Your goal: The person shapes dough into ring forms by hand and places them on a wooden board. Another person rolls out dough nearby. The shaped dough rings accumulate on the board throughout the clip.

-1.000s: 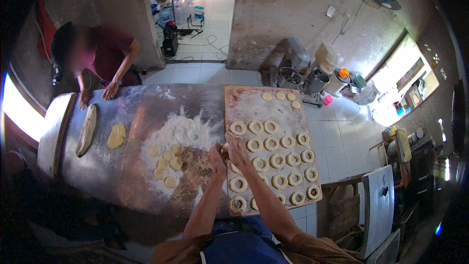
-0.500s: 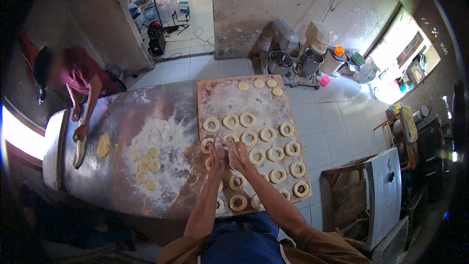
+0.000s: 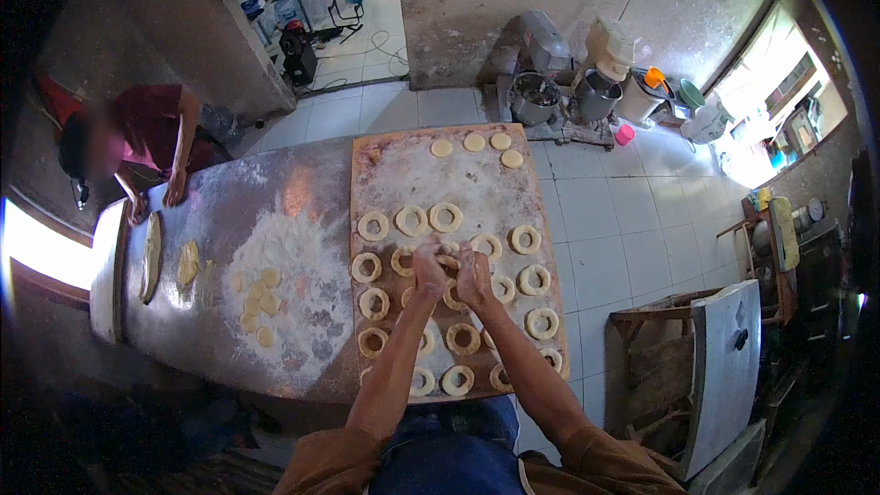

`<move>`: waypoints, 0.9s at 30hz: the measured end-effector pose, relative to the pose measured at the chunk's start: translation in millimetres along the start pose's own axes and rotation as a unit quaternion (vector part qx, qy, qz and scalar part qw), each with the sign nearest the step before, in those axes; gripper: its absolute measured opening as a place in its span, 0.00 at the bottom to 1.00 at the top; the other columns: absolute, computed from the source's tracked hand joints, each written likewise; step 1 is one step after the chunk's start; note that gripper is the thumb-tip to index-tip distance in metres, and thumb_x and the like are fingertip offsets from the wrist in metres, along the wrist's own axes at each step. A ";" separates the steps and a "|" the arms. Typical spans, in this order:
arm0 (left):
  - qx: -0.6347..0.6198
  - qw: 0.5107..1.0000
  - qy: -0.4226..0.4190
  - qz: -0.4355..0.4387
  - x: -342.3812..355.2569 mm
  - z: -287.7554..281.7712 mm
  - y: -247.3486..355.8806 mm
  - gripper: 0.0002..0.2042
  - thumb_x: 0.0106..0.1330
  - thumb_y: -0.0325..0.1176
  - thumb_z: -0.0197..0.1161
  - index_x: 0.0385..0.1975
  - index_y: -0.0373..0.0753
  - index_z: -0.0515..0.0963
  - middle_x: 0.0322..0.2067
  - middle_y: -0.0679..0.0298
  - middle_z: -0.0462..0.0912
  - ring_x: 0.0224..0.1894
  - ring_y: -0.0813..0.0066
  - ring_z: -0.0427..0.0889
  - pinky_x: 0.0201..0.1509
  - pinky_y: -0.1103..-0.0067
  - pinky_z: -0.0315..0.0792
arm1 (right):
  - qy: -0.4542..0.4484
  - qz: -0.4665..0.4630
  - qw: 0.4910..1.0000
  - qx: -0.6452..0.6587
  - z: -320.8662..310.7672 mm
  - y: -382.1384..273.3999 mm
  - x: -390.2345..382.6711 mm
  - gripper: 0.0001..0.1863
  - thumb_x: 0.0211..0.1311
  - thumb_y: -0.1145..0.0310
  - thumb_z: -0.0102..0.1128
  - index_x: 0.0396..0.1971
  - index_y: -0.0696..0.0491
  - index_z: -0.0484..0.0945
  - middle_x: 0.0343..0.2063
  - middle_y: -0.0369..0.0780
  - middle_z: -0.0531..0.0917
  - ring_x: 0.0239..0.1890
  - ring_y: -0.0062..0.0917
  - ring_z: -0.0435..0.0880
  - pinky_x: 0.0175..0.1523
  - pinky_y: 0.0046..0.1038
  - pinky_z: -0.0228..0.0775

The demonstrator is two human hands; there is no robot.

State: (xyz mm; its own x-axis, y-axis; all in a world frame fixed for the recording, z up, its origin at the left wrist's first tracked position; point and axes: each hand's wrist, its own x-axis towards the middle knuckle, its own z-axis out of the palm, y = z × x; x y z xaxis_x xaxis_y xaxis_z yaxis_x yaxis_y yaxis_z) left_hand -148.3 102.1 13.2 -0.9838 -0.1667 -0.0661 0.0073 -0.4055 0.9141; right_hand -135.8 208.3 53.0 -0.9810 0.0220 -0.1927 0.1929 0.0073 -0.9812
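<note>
Above the floured wooden board (image 3: 403, 170), my left hand (image 3: 427, 270) and my right hand (image 3: 473, 277) are side by side, a little apart. Both have their fingers closed around a pale dough ring (image 3: 447, 261) that spans the space between them. The fingers hide much of this ring. Rows of similar dough rings (image 3: 412, 220) lie flat on the board around and beneath my hands. Several small flat dough discs (image 3: 474, 142) rest at the board's far end.
Left of the board, the metal table carries spread flour (image 3: 302, 266), several dough discs (image 3: 266, 301), a dough lump (image 3: 188, 262) and a long dough roll (image 3: 151, 257). A co-worker's hand (image 3: 175, 191) rests at its far left edge. Mixers (image 3: 545, 46) stand by the back wall.
My hands have drawn apart, with the dough ring now showing between them. The co-worker's hand has come off the long dough roll. My view has shifted slightly.
</note>
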 end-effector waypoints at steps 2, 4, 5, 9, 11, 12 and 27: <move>0.287 0.951 0.011 0.119 -0.1 1.3 2.8 0.10 0.68 0.38 0.47 0.27 0.42 0.70 0.21 0.69 0.73 0.20 0.75 0.69 0.24 0.76 0.67 | -0.052 -0.002 0.993 -0.110 -11.4 10.2 11.4 0.30 0.71 0.50 0.37 0.17 0.58 0.71 0.17 0.33 0.73 0.22 0.18 0.69 0.29 0.26 0.64; -0.039 0.994 0.064 -0.084 9.8 31.2 6.8 0.11 0.67 0.39 0.48 0.26 0.42 0.70 0.21 0.68 0.73 0.19 0.76 0.69 0.23 0.76 0.66 | 0.013 -0.018 0.999 -0.025 -15.7 40.8 28.9 0.30 0.70 0.51 0.40 0.17 0.61 0.72 0.12 0.39 0.69 0.19 0.22 0.66 0.27 0.32 0.61; -0.193 0.966 0.111 -0.133 14.5 38.1 7.0 0.11 0.67 0.40 0.49 0.26 0.41 0.71 0.21 0.67 0.73 0.19 0.77 0.68 0.22 0.77 0.66 | 0.039 -0.027 0.999 0.017 -13.3 39.4 32.3 0.30 0.70 0.52 0.41 0.18 0.63 0.72 0.10 0.42 0.67 0.17 0.24 0.64 0.26 0.35 0.59; 0.107 0.990 0.061 0.072 36.6 26.6 -32.0 0.09 0.66 0.39 0.52 0.26 0.43 0.72 0.22 0.68 0.74 0.22 0.78 0.69 0.28 0.78 0.68 | 0.043 -0.087 0.995 -0.008 -25.1 10.3 27.5 0.29 0.69 0.52 0.43 0.17 0.62 0.70 0.11 0.39 0.67 0.17 0.24 0.63 0.25 0.36 0.58; 0.042 0.997 0.039 0.057 52.2 17.7 -66.4 0.08 0.65 0.38 0.53 0.27 0.43 0.72 0.22 0.68 0.74 0.24 0.78 0.70 0.31 0.78 0.68 | -0.025 -0.095 0.991 -0.087 -33.3 -8.6 28.2 0.29 0.70 0.53 0.43 0.17 0.62 0.69 0.12 0.37 0.69 0.17 0.24 0.64 0.25 0.36 0.59; -0.108 0.988 0.043 -0.102 60.1 23.5 -80.7 0.08 0.65 0.38 0.53 0.28 0.42 0.73 0.22 0.68 0.74 0.24 0.78 0.70 0.31 0.78 0.68 | -0.004 -0.075 0.997 -0.007 -36.9 -4.8 31.4 0.28 0.70 0.53 0.43 0.17 0.61 0.69 0.13 0.36 0.69 0.17 0.23 0.64 0.25 0.36 0.59; 0.058 0.987 0.055 -0.137 83.1 55.3 -65.8 0.16 0.65 0.45 0.50 0.28 0.37 0.73 0.22 0.67 0.72 0.25 0.76 0.70 0.33 0.79 0.67 | 0.054 0.109 0.935 0.333 -53.9 19.7 73.2 0.15 0.65 0.63 0.51 0.27 0.58 0.79 0.19 0.34 0.74 0.22 0.21 0.72 0.32 0.31 0.68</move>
State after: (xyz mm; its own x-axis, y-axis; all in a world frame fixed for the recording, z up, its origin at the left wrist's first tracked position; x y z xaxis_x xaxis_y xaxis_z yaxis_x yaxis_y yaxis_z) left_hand -240.4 164.6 -30.3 -0.9208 -0.1644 -0.3537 -0.2822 -0.3450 0.8952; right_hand -202.7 264.0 20.1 -0.9053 0.0523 -0.4216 0.2965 -0.6330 -0.7151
